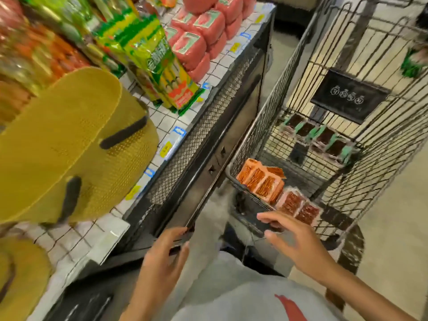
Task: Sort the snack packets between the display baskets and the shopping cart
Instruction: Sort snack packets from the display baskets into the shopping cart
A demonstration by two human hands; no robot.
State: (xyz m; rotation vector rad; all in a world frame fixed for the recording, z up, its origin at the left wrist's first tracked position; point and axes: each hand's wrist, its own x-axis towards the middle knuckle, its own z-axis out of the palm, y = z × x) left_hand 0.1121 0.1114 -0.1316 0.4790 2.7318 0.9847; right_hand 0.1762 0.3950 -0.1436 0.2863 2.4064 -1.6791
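While both hands hold nothing, the right hand [298, 237] hovers spread-fingered over the cart's [266, 117] near edge, the left hand [162, 258] loose by the counter's [208, 140] front edge. Orange packets [261, 181] lie in the cart's near corner: likely light, crinkly, slippery film; best pinched at a sealed edge.

From where I stand I count one wire shopping cart [289, 72] holding one orange strip of stick snacks [261, 179], one pink strip of red-brown snacks [298, 207] and four dark packets with green tabs [317, 137]. It carries one black sign [349, 96]. The display basket [208, 126] holds roughly ten pink square packs [192, 47], too blurred to count exactly.
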